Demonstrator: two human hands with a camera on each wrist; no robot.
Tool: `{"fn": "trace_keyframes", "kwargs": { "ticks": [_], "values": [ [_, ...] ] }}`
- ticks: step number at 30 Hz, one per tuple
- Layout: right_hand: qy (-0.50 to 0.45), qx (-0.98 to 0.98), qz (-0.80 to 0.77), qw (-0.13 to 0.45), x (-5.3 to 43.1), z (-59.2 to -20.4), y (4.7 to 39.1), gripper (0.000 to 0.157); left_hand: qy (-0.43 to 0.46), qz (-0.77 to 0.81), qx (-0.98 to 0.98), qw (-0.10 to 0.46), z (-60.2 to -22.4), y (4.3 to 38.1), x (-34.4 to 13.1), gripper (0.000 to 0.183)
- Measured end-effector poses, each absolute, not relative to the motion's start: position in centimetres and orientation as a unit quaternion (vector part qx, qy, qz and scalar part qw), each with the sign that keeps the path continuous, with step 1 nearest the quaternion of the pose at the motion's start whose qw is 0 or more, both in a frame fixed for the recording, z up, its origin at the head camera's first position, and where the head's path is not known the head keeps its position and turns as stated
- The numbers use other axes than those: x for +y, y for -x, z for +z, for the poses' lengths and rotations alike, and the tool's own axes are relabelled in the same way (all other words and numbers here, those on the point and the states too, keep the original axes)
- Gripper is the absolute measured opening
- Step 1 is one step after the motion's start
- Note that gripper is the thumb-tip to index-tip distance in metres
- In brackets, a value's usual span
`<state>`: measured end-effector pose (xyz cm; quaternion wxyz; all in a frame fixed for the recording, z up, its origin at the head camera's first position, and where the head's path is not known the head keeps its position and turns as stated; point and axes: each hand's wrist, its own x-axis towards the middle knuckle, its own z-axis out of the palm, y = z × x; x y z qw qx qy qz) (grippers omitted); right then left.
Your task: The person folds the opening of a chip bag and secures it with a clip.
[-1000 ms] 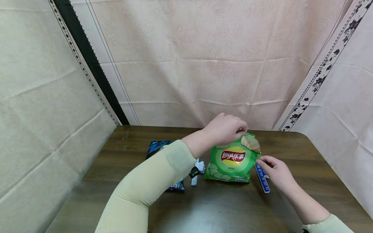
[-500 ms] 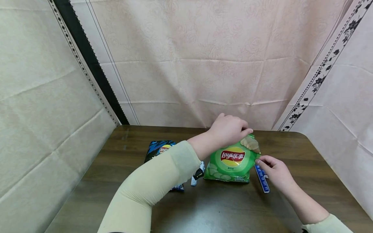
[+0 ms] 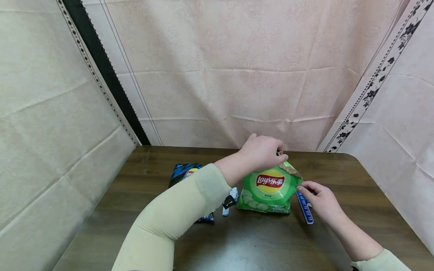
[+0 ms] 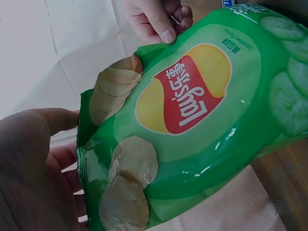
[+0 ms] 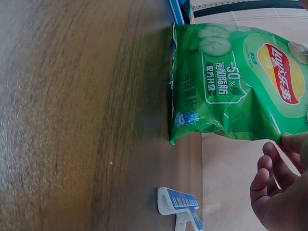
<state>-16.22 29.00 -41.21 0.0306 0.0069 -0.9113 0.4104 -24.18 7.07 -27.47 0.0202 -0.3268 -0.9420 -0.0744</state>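
Observation:
A green Lay's chip bag (image 3: 266, 195) stands on the table, its printed front toward me. My left hand (image 3: 261, 152) is at the top edge of the bag and grips it there; in the left wrist view, fingers of the left hand (image 4: 36, 154) pass behind that edge. Low on the bag's right side, my right hand (image 3: 322, 201) pinches the edge between thumb and forefinger, as the right wrist view also shows at the bag's (image 5: 231, 86) side. What the left fingers do behind the bag is partly hidden.
A dark blue chip bag (image 3: 178, 173) lies at the left, mostly behind the left sleeve. Beside the green bag is a white-and-blue plastic piece (image 3: 225, 211), partly covered. A blue-and-white plastic piece with printed marks (image 3: 306, 210) lies by the right hand. Cloth curtains surround the wooden table.
The left hand slid right along the bag's top, then back left a little, and the top right corner now leans over. The right hand keeps its place.

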Motion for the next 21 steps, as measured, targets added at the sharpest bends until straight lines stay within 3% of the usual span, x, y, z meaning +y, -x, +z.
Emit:
{"fn": "trace_keyframes", "kwargs": {
  "ticks": [7, 21],
  "values": [
    [0.000, -0.914, 0.403, 0.035, 28.96, -41.27, 16.16, 0.038, 0.309, -0.054, -0.949, 0.016, -27.58, 24.21, 6.76, 0.036],
    [-0.009, -0.918, 0.394, 0.038, 29.03, -41.20, 16.09, 0.041, 0.329, -0.039, -0.943, 0.045, -27.56, 24.03, 6.11, 0.026]
  ]
}}
